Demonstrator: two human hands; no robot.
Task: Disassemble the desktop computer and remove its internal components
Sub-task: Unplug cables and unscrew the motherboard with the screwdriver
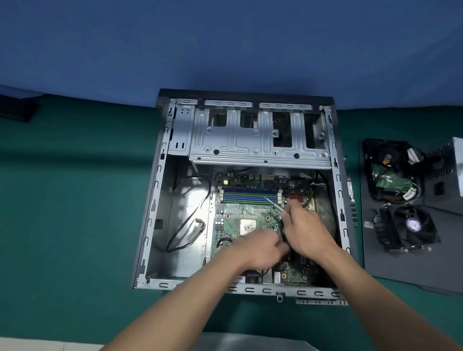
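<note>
Centre frame, right hand (306,230) clenches a screwdriver (273,203), shaft slanting upper-left over the motherboard (238,210); left hand (260,248) blurred, grip unclear.

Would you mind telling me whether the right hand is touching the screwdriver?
Touching. The head view shows the right hand gripping the screwdriver, whose metal shaft sticks out from its curled fingers.
</note>
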